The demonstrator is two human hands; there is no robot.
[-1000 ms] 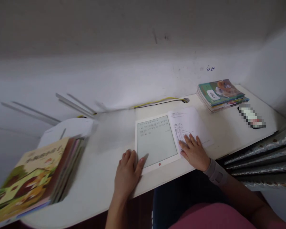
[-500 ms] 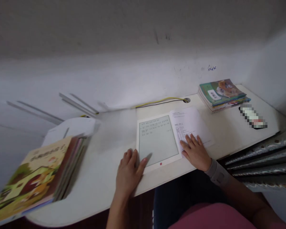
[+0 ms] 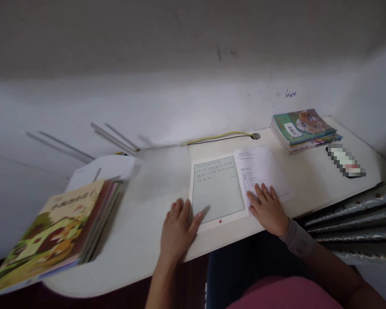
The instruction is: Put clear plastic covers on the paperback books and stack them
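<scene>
An open booklet (image 3: 260,167) lies on the desk, its printed right page showing small lines of text. Over its left side, or just beside it, lies a white-framed e-reader tablet (image 3: 217,193) with a grey screen and lines of writing at the top. My left hand (image 3: 178,229) rests at the tablet's lower left corner, fingers extended, thumb over the frame's edge. Flat on the lower part of the printed page lies my right hand (image 3: 268,208), fingers spread, near the tablet's right edge. A grey band circles the right wrist. Neither hand grips anything.
A stack of picture books (image 3: 51,231) stands at the left, with white papers (image 3: 104,169) behind it. Another book stack (image 3: 304,128) sits at the back right, beside a pixelated phone (image 3: 345,161). A yellow cable (image 3: 221,136) runs along the wall to a desk hole.
The whole view has shifted slightly, so everything appears a little farther right. Both hands stay in the same places on the tablet and the page.
</scene>
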